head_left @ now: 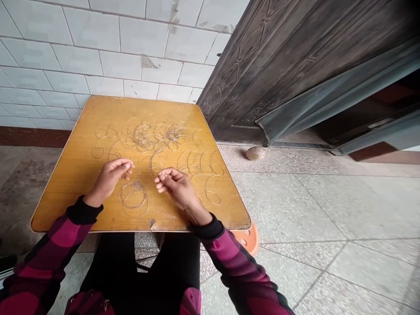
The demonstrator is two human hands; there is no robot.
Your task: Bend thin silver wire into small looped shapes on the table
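A yellow-brown wooden tabletop [72, 188] lies before me, strewn with thin silvery wire loops. A tangled mass of wire [154, 136] lies toward the far side, with looser curls [200, 164] to the right. My left hand [110, 177] hangs over the table's middle, fingers curled toward the thumb, just above a small wire coil [134, 199]. My right hand [175, 188] rests or hovers beside that coil, its fingers also curled. No wire shows in either hand. A single loop [212, 190] lies beyond my right wrist.
A white tiled wall [98, 52] rises behind the table. A dark embossed metal door [262, 74] stands at the right. A small round ball [255, 153] sits on the speckled stone floor [295, 210]. An orange plastic rim [249, 238] pokes out below the table's near right corner.
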